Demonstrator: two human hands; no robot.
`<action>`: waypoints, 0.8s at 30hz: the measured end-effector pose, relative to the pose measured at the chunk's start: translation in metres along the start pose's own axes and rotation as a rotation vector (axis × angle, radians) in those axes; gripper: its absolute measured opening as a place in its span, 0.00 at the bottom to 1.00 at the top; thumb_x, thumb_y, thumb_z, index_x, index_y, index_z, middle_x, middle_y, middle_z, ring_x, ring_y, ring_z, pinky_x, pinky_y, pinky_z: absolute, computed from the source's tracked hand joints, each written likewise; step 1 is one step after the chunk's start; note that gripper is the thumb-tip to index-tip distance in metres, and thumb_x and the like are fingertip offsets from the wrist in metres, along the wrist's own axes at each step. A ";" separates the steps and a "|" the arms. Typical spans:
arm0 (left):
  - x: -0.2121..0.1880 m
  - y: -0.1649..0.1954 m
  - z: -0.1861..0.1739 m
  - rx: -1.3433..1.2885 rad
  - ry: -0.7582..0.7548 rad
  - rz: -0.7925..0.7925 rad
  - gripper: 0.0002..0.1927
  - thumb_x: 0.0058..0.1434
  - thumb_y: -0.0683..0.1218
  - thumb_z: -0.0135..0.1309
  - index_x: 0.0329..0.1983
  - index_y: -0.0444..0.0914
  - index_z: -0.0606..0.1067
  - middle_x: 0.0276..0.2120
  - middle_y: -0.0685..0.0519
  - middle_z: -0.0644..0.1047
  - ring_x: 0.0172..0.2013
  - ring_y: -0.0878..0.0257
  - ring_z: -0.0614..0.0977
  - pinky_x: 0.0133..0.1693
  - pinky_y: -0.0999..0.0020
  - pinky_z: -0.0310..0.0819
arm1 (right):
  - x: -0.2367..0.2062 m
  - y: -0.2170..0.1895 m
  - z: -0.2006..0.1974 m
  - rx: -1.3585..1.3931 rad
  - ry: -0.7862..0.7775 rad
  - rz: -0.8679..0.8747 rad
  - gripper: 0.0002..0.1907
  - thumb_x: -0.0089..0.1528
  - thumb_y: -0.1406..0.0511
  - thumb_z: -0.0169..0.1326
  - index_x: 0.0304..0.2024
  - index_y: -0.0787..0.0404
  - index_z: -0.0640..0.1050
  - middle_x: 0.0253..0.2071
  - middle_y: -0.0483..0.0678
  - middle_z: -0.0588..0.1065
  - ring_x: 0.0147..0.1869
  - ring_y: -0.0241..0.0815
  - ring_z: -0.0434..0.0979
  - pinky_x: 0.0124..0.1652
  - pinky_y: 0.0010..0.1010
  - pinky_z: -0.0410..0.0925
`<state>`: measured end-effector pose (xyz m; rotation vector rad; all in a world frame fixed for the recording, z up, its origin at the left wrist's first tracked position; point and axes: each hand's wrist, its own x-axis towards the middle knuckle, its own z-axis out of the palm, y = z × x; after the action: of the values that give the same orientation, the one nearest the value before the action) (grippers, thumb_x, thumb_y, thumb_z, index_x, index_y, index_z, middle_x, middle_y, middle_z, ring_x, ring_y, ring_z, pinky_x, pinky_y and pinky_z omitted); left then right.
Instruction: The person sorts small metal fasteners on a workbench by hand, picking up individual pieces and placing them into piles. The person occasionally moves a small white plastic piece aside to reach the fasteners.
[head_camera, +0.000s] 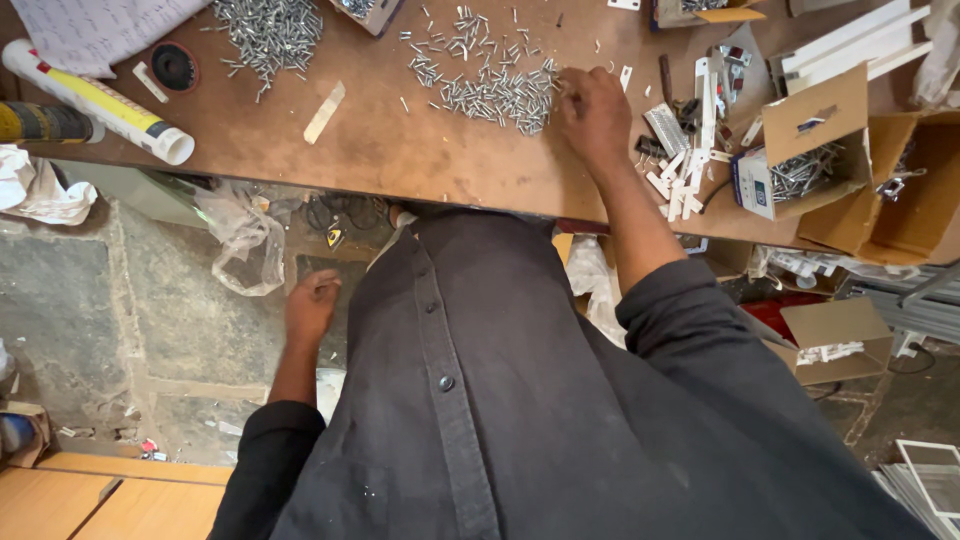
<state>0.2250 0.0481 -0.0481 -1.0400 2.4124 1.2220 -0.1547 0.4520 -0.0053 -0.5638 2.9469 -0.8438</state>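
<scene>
Fingers of right hand (592, 115) touch shiny metal screws (495, 95).

**Right hand at the screw pile, left hand hanging below the worktop**

The right hand (592, 115) rests on the brown worktop (380, 150), its fingers (563, 85) touching the right edge of a loose pile of small silver screws (495, 95). Whether it grips any cannot be told. The left hand (311, 305) hangs below the worktop's edge, beside the dark shirt (520, 400), loosely curled and holding nothing visible. A second screw heap (270, 32) lies further left. A sealant tube (95, 100) lies at the left end. Right of the hand sit white plastic pieces (685, 165) and an open cardboard box (810, 150) holding more screws.
</scene>
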 end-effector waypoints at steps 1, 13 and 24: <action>0.000 0.001 0.001 -0.001 0.005 0.007 0.13 0.63 0.47 0.59 0.50 0.41 0.81 0.42 0.50 0.84 0.42 0.60 0.85 0.47 0.66 0.77 | 0.000 -0.002 -0.001 -0.002 -0.032 0.014 0.14 0.60 0.69 0.57 0.48 0.53 0.83 0.40 0.52 0.73 0.48 0.56 0.73 0.47 0.47 0.68; -0.005 0.003 0.005 -0.007 -0.048 -0.023 0.14 0.64 0.47 0.59 0.53 0.42 0.80 0.43 0.50 0.84 0.44 0.59 0.86 0.48 0.66 0.76 | -0.012 -0.025 -0.006 -0.034 -0.087 -0.063 0.11 0.59 0.67 0.59 0.45 0.52 0.83 0.39 0.52 0.73 0.47 0.56 0.74 0.45 0.47 0.68; -0.003 0.002 0.010 -0.055 -0.019 -0.019 0.15 0.63 0.46 0.59 0.52 0.40 0.80 0.45 0.50 0.83 0.43 0.60 0.86 0.47 0.67 0.77 | -0.014 -0.022 -0.002 0.106 -0.032 -0.123 0.09 0.59 0.66 0.62 0.43 0.54 0.82 0.39 0.51 0.73 0.47 0.55 0.74 0.46 0.45 0.68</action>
<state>0.2247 0.0579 -0.0513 -1.0601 2.3618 1.2919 -0.1347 0.4404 0.0073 -0.7499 2.8423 -0.9851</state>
